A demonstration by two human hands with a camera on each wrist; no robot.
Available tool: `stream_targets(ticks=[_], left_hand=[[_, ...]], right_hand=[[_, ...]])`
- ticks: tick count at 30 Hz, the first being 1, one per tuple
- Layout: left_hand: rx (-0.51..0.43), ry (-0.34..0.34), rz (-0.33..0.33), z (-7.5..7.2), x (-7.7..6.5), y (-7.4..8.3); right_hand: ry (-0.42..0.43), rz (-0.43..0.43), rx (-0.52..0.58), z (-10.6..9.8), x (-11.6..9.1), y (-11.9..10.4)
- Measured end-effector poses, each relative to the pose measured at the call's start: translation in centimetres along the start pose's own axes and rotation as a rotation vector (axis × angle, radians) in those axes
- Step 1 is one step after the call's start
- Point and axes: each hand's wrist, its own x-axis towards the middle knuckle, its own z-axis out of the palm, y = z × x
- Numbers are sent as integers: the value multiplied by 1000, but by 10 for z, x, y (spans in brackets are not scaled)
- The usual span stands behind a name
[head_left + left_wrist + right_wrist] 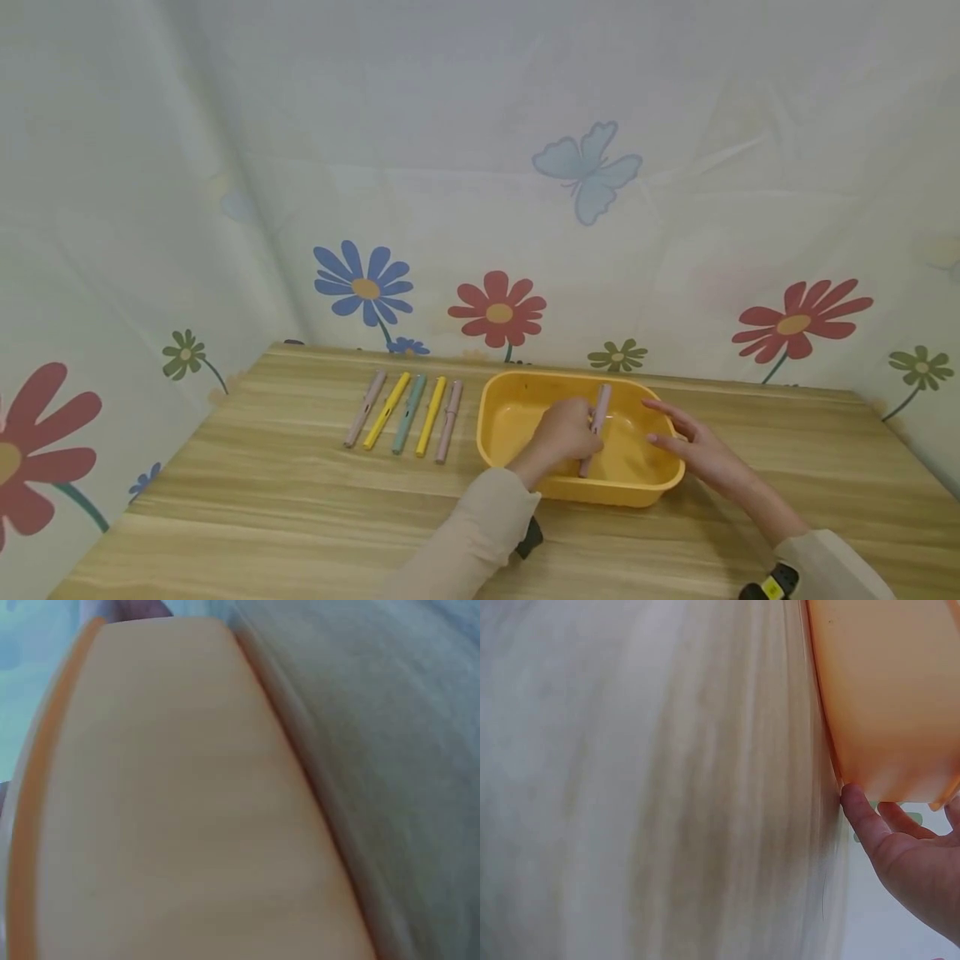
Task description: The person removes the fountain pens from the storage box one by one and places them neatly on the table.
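Note:
My left hand [567, 429] reaches into the yellow plastic basin [622, 498] and grips a pale mauve pen [602, 407], which slants up past the fingers. In the left wrist view the side wall of the basin [195, 787] fills much of the picture and hides that hand's grip. My right hand [701, 454] holds the basin's right end, with two digits over the rim and others outside. From the right wrist, the right hand [911, 855] shows one fingertip low against the end wall of the basin [892, 697].
Left of the basin, several capped pens lie side by side: mauve [365, 408], yellow [387, 411], teal [408, 414], another yellow [431, 417] and another mauve [448, 422]. They rest on a wood-grain table [262, 492]. A flower-printed curtain [420, 192] hangs behind.

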Motion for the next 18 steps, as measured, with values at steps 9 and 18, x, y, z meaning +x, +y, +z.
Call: stream_targets(ticks=[9,18], left_hand=[[-125,-3,-34,-16,1,-5],[-203,-2,-50,-34,-2,-9]], right_hand=[[-6,-15,11,0,0,-1],[8,-14,-5,0,0,1]])
